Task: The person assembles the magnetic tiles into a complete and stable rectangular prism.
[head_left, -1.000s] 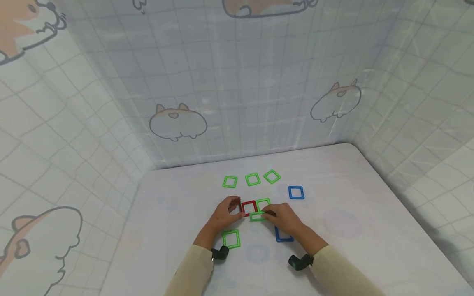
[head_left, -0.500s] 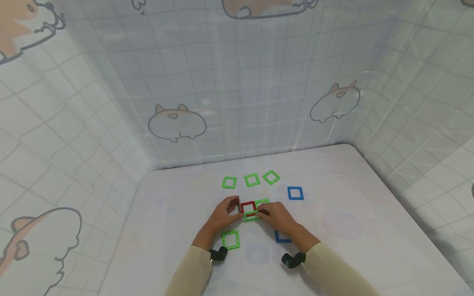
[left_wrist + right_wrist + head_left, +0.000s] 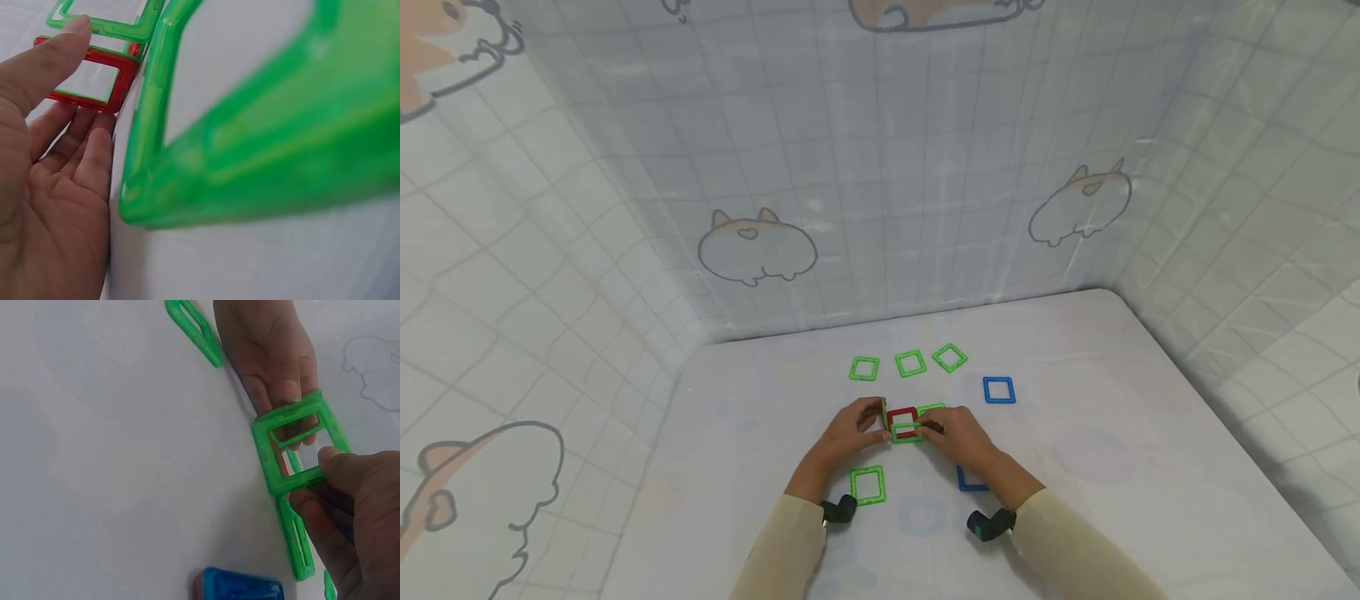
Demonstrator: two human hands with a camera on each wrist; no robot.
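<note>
A red square frame (image 3: 901, 416) lies mid-table with a green frame (image 3: 933, 409) against its right side. My left hand (image 3: 874, 422) holds the red frame's left edge; in the left wrist view the thumb (image 3: 47, 59) rests on the red frame (image 3: 94, 78) and the fingers (image 3: 84, 156) lie along it. My right hand (image 3: 936, 430) pinches another green square frame (image 3: 907, 432) and holds it tilted over the red one's near edge. The right wrist view shows that green frame (image 3: 299, 450) between my right thumb and fingers (image 3: 331, 459), just in front of my left hand (image 3: 269, 356).
Three green frames (image 3: 911, 363) lie in a row at the back, with a blue frame (image 3: 999, 389) to their right. A green frame (image 3: 868, 485) lies by my left wrist. A second blue frame (image 3: 968, 481) is partly under my right forearm. Cloth walls close three sides.
My right hand has carried the green frame leftward, from the near right of the red frame to over its near edge. My left hand has stayed on the red frame.
</note>
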